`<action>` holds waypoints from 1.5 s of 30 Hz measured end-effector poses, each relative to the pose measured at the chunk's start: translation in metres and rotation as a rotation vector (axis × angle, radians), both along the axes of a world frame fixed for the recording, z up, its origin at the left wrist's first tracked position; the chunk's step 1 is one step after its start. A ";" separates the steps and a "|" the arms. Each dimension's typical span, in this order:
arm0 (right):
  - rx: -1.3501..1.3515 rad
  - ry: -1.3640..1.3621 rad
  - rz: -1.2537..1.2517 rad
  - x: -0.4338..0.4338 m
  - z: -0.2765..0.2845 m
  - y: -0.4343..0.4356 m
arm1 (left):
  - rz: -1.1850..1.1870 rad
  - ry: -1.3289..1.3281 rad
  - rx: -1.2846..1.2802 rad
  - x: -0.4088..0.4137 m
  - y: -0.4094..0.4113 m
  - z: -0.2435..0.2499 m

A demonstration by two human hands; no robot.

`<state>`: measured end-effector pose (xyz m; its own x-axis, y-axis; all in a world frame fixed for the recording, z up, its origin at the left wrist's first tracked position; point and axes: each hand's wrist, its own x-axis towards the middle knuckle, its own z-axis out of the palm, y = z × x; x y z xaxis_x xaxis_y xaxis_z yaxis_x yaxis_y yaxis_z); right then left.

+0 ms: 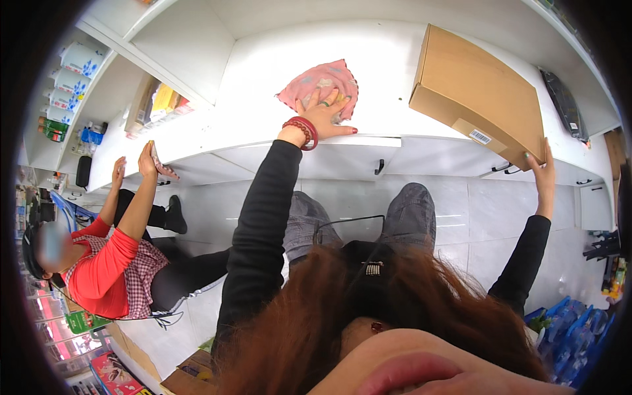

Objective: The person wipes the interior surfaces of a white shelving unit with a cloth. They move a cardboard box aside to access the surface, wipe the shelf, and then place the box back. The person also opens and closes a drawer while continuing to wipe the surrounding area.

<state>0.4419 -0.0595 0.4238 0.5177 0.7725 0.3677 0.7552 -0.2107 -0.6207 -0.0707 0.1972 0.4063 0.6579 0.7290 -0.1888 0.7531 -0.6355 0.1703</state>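
Observation:
My left hand [323, 113] lies flat with spread fingers on a pink patterned cloth [323, 79], pressing it against the white counter [256, 94] near the front edge. On the right, my right hand [542, 168] is at the near right corner of a closed brown cardboard box [481, 81], thumb on its front and fingers along its side. The box sits askew on the counter, its near corner jutting over the front edge. A label with a barcode [480, 136] is on the box's front face.
A seated co-worker [106, 266] at the left holds a pink cloth [162, 163] by the counter. A black object [565, 106] lies right of the box. Below the counter is a white drawer front [345, 157]. Blue-wrapped bottles [572, 331] stand on the floor at right.

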 end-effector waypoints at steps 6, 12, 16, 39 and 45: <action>-0.012 -0.485 -0.247 -0.043 0.013 0.006 | 0.008 0.076 -0.052 -0.003 0.003 0.004; 0.220 -0.494 0.424 -0.191 0.040 0.050 | 0.017 0.107 -0.075 -0.002 0.006 0.008; 0.114 -0.430 0.741 -0.261 0.003 0.092 | 0.002 0.075 -0.065 -0.005 0.013 0.000; -0.076 -0.516 0.883 -0.264 -0.014 0.150 | -0.351 0.196 0.310 0.160 0.174 -0.029; -0.174 -0.394 0.868 -0.261 -0.006 0.153 | -0.396 -0.244 0.118 0.199 0.187 0.016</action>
